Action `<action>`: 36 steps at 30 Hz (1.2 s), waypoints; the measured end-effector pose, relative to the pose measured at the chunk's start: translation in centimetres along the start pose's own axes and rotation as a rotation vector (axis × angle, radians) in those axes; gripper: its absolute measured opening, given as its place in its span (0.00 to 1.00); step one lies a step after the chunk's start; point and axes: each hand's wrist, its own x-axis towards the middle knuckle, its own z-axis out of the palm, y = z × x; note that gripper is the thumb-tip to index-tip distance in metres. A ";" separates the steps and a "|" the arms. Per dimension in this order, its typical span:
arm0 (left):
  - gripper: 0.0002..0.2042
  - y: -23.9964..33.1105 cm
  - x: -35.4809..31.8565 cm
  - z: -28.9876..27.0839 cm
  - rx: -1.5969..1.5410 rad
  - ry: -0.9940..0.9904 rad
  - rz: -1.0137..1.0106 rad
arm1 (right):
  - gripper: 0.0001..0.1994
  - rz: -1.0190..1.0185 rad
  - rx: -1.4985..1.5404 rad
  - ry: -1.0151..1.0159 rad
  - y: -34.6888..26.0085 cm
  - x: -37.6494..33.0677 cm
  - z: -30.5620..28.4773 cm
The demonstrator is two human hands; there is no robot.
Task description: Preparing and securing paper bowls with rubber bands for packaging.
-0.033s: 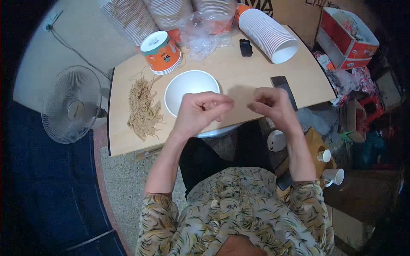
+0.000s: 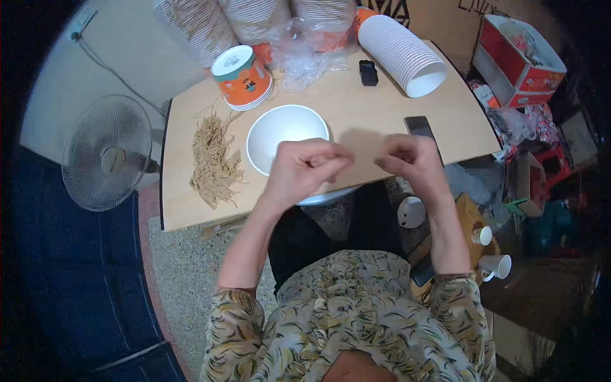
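Note:
My left hand (image 2: 308, 167) hovers over the table's near edge, beside a white bowl (image 2: 286, 132). Its thumb and fingertips come together in a pinch. My right hand (image 2: 416, 162) faces it from the right, fingers curled in toward the thumb, near a dark phone-like slab (image 2: 419, 127). Anything between the fingertips of either hand is too small to make out. Left of the bowl lies a loose heap of thin tan cords (image 2: 215, 165). Behind the heap, a short stack of orange and teal paper tubs (image 2: 247, 86) stands upside down.
Tall stacks of paper tubs (image 2: 197, 32) and crumpled clear plastic (image 2: 305, 60) line the back of the table (image 2: 356, 105). A long tub stack (image 2: 404, 54) lies at the back right beside a small black device (image 2: 368, 73). A fan (image 2: 108, 153) stands left; a red box (image 2: 519, 60) right.
The fingers of my left hand have drawn closer together. My right hand has shifted slightly, and its fingers have curled a little differently. Things on the table stay in place.

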 end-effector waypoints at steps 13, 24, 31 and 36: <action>0.06 -3.5 -1.5 1.1 0.599 0.208 0.358 | 0.07 -0.405 0.870 0.151 0.8 -4.6 -4.1; 0.05 -1.6 -1.5 0.6 0.607 0.084 0.199 | 0.07 -0.329 1.153 0.230 1.4 -1.3 -3.6; 0.04 -3.3 -2.3 2.7 0.833 0.354 0.224 | 0.07 -0.431 1.138 0.204 1.6 -1.8 -4.1; 0.05 -3.9 -1.5 1.7 0.814 0.473 0.142 | 0.08 -0.470 1.076 0.340 1.3 -2.5 -5.2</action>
